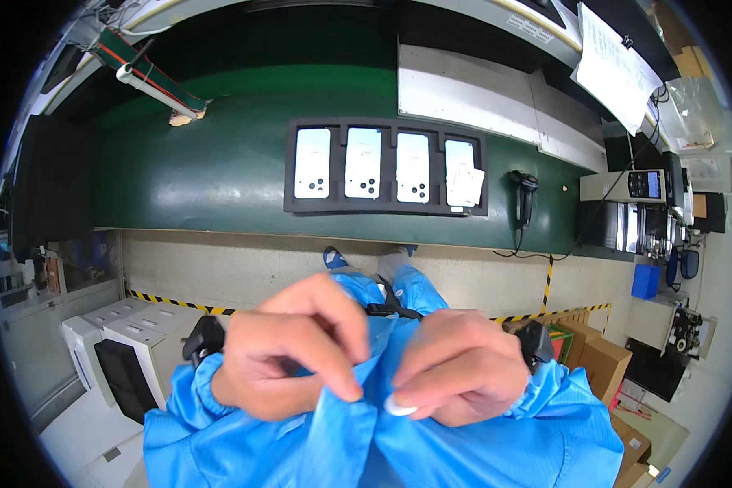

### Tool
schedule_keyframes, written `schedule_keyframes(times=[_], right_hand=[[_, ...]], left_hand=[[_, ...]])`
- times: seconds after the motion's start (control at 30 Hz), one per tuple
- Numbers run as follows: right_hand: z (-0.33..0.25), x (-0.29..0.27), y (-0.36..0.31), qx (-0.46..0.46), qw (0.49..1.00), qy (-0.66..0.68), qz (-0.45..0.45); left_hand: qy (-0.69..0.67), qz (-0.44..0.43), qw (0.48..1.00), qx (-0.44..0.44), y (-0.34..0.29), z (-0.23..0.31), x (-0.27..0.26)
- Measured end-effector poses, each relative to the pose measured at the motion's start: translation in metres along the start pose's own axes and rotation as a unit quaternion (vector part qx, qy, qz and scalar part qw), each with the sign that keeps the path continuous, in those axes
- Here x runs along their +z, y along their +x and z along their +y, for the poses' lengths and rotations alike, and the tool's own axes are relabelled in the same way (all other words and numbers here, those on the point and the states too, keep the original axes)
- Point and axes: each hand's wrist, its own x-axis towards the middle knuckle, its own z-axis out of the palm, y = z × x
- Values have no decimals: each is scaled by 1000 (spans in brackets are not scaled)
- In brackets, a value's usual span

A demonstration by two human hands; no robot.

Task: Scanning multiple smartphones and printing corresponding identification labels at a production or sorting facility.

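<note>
Close to my body, my left hand (pixel 297 350) is closed in a pinch on the edge of the blue smock (pixel 337 431) I wear. Just to its right, my right hand (pixel 464 370) is also closed, fingers pressed together at the smock's other front edge. A small round white piece (pixel 400 405), which looks like a button, shows at its fingertips. Both hands are apart from the bench. Beyond them, a black foam tray (pixel 386 211) holds several white phones (pixel 363 163) in separate slots. A white paper slip (pixel 465 187) lies over the rightmost phone.
The tray rests on a green-topped bench (pixel 195 191). Right of it are a black handheld scanner (pixel 525 199) with a cable and a label printer (pixel 624 186). White boxes (pixel 142 346) stand at lower left, cardboard cartons (pixel 598 362) at lower right. Clipped papers (pixel 614 65) hang at upper right.
</note>
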Motion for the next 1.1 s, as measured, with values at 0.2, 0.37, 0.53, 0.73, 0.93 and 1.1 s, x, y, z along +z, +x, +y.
schedule_keyframes(times=[0.2, 0.37, 0.53, 0.73, 0.93, 1.1], right_hand=[[5, -8, 4, -85, 996, -13, -15], [1, -34, 5, -75, 996, -21, -37], [3, -52, 2, -52, 998, -26, -7], [8, -78, 2, -100, 994, -23, 22], [12, -117, 3, -87, 996, -5, -12], [31, -135, 11, -100, 992, 50, -56]], left_hand=[[56, -33, 997, 47, 19, -1, 12], [125, -27, 989, 71, 30, -8, 18], [82, 22, 995, 57, 37, -22, 37], [101, 86, 991, -20, 60, -26, 59], [104, 17, 991, -85, 84, -25, 73], [178, -10, 984, -1, 91, -37, 78]])
